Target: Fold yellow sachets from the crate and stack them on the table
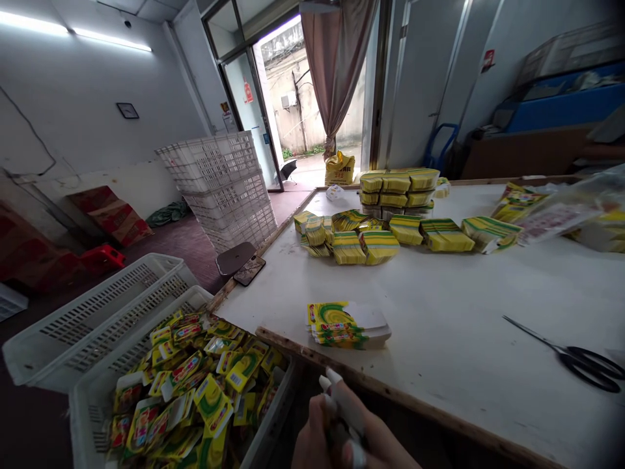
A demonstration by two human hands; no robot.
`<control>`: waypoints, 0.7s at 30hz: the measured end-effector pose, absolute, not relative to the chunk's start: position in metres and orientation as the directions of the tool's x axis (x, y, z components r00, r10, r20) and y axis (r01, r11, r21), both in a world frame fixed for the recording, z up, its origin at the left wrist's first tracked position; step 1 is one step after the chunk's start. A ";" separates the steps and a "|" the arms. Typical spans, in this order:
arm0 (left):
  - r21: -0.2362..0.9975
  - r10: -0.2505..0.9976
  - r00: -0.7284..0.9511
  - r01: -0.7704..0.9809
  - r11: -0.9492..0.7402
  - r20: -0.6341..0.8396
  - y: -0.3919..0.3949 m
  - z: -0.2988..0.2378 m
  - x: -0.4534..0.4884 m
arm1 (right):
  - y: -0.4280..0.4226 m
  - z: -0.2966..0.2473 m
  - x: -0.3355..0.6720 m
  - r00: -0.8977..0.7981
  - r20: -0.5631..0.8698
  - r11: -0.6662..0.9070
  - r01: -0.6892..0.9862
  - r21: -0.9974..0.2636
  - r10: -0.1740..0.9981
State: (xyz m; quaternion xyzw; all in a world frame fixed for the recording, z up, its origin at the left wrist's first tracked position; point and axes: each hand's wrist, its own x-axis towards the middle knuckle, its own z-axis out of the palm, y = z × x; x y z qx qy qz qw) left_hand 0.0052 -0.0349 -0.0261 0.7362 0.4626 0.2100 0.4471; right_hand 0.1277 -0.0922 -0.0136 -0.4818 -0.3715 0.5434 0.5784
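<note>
My left hand [311, 433] and my right hand [364, 420] are close together at the bottom middle, just below the table's near edge. White coverings wrap some fingertips. The fingers of both hands are curled inward, and what lies between them is dark and too hidden to name. Just beyond the hands, a small stack of flat yellow-green and white cartons [336, 319] lies on the white table [439, 299]. To their left stands a white plastic crate [88, 417] heaped with small yellow cartons [212, 397], several showing white flaps.
Bundled yellow cartons [349, 247] stand across the table, with a taller stack [398, 185] behind. Black scissors [581, 361] lie at right, a phone [250, 270] at the left edge. A plastic bag [561, 202] is far right. Tall white crates [224, 189] stand near the doorway.
</note>
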 end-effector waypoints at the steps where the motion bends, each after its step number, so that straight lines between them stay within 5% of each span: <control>1: 0.858 0.887 0.457 0.481 -0.182 -0.069 -0.035 -0.028 0.007 | -0.091 -0.014 0.126 0.108 -0.104 -0.073 -0.254 -0.965 0.989; 7: 0.852 0.898 0.432 0.435 -0.291 0.087 -0.033 -0.029 0.011 | -0.089 -0.006 0.126 0.180 0.004 0.025 -0.117 -0.993 0.984; 11: 0.817 0.855 0.489 0.414 -0.400 0.171 -0.033 -0.031 0.004 | -0.100 0.001 0.143 0.100 0.105 0.087 0.171 -0.981 0.989; 17: 0.867 0.931 0.244 0.358 -0.346 0.270 -0.039 -0.042 0.009 | -0.099 -0.004 0.143 0.108 0.272 0.191 0.475 -0.859 0.956; 21: 0.887 0.924 0.283 0.312 -0.342 0.257 -0.030 -0.029 0.008 | -0.095 -0.005 0.138 0.047 0.222 0.165 0.524 -0.835 0.974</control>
